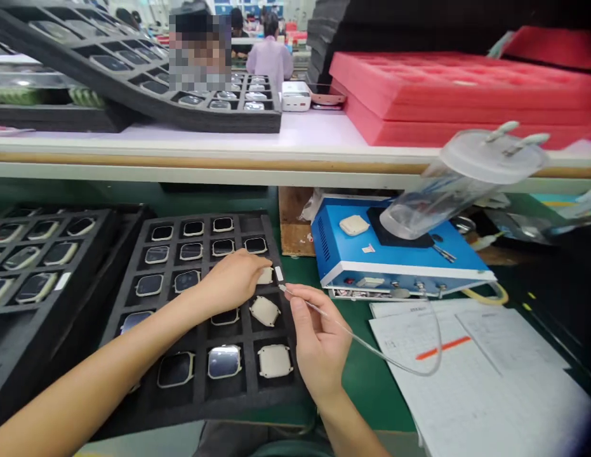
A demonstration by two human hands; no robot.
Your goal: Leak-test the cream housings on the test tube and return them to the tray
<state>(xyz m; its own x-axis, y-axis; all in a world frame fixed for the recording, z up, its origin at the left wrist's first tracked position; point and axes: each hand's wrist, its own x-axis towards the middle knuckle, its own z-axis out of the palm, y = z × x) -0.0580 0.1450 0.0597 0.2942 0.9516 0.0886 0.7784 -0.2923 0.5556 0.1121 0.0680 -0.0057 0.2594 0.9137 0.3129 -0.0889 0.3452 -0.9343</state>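
My left hand (235,279) reaches over a black foam tray (247,343), its fingers closed at the edge of a pale watch case (265,276) in the right column; the fingertips are partly hidden. Just outside the tray's right side, my right hand (321,336) pinches the end of a thin clear tube (371,349), with a small pale tip pointing toward that case. Below lie two more cases with their pale backs up, a tilted one (265,311) and a flatter one (275,360). Other compartments hold watches with dark screens up, such as this watch (175,369).
The tube loops toward a blue control box (409,254), which carries a pale watch case (354,225) and a tilted clear canister (419,190). Papers (447,355) lie at right. Another watch tray (86,266) stands left. A shelf (314,130) above bears red foam trays (447,89). People sit beyond.
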